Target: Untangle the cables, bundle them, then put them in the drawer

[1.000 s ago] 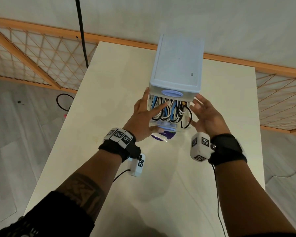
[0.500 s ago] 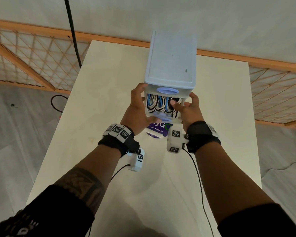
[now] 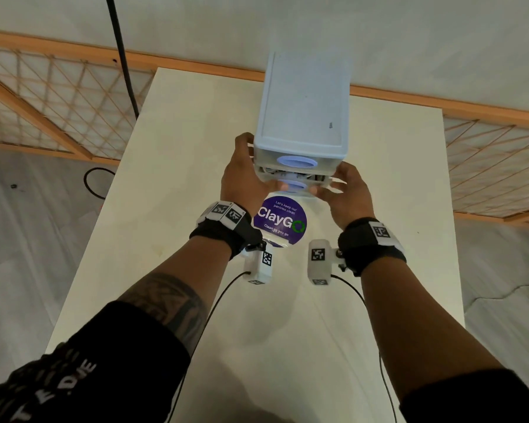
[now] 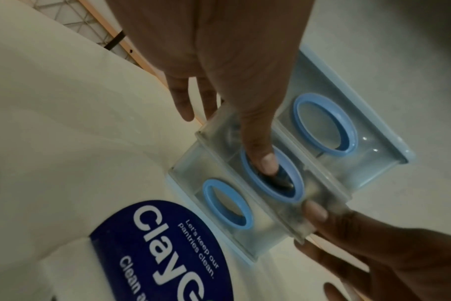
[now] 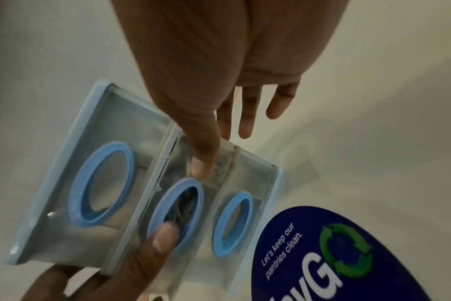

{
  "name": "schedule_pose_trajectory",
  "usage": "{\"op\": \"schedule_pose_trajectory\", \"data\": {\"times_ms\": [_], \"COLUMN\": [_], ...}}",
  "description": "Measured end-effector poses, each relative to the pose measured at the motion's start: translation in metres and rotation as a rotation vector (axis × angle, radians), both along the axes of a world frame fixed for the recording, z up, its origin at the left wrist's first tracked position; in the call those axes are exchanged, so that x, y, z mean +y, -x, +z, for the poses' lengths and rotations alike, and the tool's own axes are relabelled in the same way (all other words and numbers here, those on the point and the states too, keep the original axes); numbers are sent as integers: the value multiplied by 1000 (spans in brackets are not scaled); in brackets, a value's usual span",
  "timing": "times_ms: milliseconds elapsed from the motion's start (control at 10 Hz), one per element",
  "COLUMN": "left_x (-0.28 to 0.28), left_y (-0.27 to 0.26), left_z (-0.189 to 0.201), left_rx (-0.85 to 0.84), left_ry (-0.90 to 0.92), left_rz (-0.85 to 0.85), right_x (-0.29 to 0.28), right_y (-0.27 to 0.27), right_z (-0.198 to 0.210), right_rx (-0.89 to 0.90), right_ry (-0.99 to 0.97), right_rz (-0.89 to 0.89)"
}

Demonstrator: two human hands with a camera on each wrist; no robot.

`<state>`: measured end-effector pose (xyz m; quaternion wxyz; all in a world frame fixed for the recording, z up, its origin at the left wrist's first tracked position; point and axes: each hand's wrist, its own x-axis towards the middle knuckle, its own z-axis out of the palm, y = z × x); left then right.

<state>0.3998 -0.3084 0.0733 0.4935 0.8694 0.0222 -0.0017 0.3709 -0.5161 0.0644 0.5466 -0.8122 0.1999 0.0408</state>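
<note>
A pale blue three-drawer unit (image 3: 303, 117) stands at the far middle of the table. Its clear middle drawer (image 3: 293, 183) sticks out only a little. The bundled cables (image 5: 180, 209) show inside it through the blue ring handle; from the head view only a thin strip of them shows. My left hand (image 3: 248, 175) lies along the unit's left side, its thumb (image 4: 263, 160) pressing on the ring handle (image 4: 270, 175). My right hand (image 3: 333, 184) is at the drawer's right end, thumb (image 5: 201, 163) on the drawer front, fingers straight.
A round purple ClayGo sticker (image 3: 280, 221) lies on the cream table (image 3: 165, 239) just in front of the unit. A black cable (image 3: 122, 56) hangs at the back left, and a cable loop (image 3: 95, 184) lies on the floor. Wooden lattice rails flank the table.
The middle drawer, pulled out with the cables in plain view a second ago, has been pushed almost fully in. Both hands moved forward with it, from its sides to its front.
</note>
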Motion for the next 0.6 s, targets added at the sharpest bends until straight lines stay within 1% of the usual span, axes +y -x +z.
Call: {"op": "schedule_pose_trajectory", "data": {"times_ms": [100, 300, 500, 600], "left_x": [-1, 4, 0, 5], "left_y": [-9, -27, -22, -9], "left_z": [4, 6, 14, 8], "left_rx": [-6, 10, 9, 21], "left_ry": [-62, -147, -112, -49], "left_rz": [23, -49, -109, -157], "right_x": [-1, -2, 2, -3], "right_y": [-11, -20, -14, 11], "right_z": [2, 7, 13, 3], "right_rx": [12, 14, 32, 60], "right_ry": [75, 116, 128, 57], "right_rz": [-43, -53, -29, -35]}}
